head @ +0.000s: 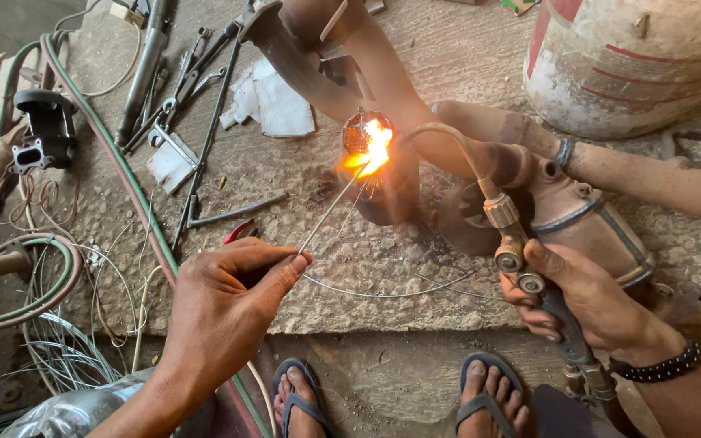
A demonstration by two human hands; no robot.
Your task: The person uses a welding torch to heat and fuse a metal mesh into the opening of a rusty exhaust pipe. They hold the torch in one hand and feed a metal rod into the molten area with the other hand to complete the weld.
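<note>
your left hand (233, 284) is closed in a pinch on a thin filler rod (330, 209), whose far tip sits in the flame (373, 150) at the mouth of a rusty exhaust pipe (383, 174). your right hand (578, 296) is wrapped around the handle of a gas torch (505, 235), its curved brass neck arching over to the same spot. the pipe lies on a rough concrete slab (383, 276), its end ringed with glowing orange mesh just behind the flame.

risks, as judged from this view: the rod is long and slender, so a small tremor of your pinching fingers could swing the tip out of the heated zone and drop molten metal onto the slab. the flame plays very near the dark pipe wall; lingering there could burn through thin rusty metal. your feet, in open sandals (480, 397), rest just below the slab edge, where sparks or hot drips could fall. a red and green hose pair (127, 182) runs across the slab on your left, within reach of stray sparks.

surroundings: loose wrenches and steel rods (196, 105) lie well to the left of the pipe, red-handled pliers (241, 231) sit just beyond your left hand, a bent wire (383, 292) curves between your hands, and a large pale drum (634, 65) stands at upper right. a second pipe section (594, 219) crowds the torch.
</note>
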